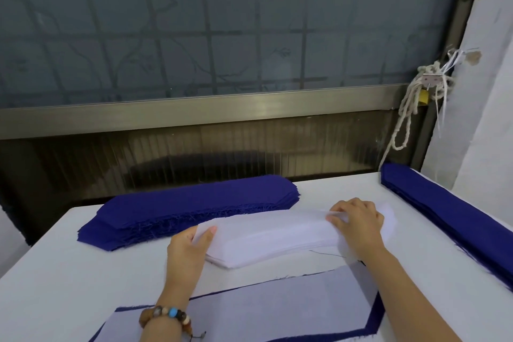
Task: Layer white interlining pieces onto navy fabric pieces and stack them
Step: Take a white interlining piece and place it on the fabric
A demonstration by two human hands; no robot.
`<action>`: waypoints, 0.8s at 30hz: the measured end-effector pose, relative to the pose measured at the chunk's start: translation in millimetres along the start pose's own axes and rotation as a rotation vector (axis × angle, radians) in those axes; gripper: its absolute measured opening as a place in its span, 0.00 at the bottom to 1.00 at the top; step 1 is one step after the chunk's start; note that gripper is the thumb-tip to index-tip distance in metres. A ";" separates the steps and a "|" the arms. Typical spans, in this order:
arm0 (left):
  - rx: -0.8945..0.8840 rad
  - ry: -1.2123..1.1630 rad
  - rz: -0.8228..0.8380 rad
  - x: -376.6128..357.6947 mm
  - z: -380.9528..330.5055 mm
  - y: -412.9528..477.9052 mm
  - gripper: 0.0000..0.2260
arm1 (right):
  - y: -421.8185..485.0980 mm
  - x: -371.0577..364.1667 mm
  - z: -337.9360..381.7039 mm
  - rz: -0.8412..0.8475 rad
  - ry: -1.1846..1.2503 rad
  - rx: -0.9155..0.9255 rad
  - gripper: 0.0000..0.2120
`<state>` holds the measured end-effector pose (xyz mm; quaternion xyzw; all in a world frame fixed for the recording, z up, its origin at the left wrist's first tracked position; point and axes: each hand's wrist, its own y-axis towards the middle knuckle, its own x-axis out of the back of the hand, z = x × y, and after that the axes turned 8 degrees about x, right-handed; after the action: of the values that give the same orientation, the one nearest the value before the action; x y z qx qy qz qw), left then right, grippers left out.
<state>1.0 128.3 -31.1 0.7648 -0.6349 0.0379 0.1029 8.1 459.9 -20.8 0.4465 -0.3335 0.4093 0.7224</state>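
A curved stack of white interlining pieces lay mid-worktop. The left hand gripped its left end, thumb on top; the right hand curled over its right end, pinching the top sheets. A navy fabric stack sat at the far edge, another navy pile along the right edge. A navy piece topped with white interlining lay at the near edge.

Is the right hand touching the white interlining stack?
Touching. The head view shows the right hand resting on the white interlining stack, its fingertips pinching up the top sheet's edge.
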 end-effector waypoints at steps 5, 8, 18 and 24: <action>0.005 0.031 -0.002 1.3 3.3 1.8 0.08 | 3.3 6.9 -19.6 -0.036 -0.044 -0.131 0.10; 0.000 0.048 -0.011 1.3 3.9 2.7 0.08 | 5.8 12.1 -31.4 -0.052 -0.066 -0.228 0.10; -0.010 0.047 -0.039 2.8 5.6 3.8 0.07 | 7.6 14.7 -53.2 -0.248 0.119 -0.599 0.13; 0.059 -0.034 -0.125 4.2 5.9 5.8 0.11 | 5.7 17.1 -50.7 -0.354 0.221 -0.608 0.14</action>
<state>-4.3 122.0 -35.4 0.8060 -0.5863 0.0372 0.0719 16.5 513.0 -23.4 0.2153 -0.2777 0.2059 0.9133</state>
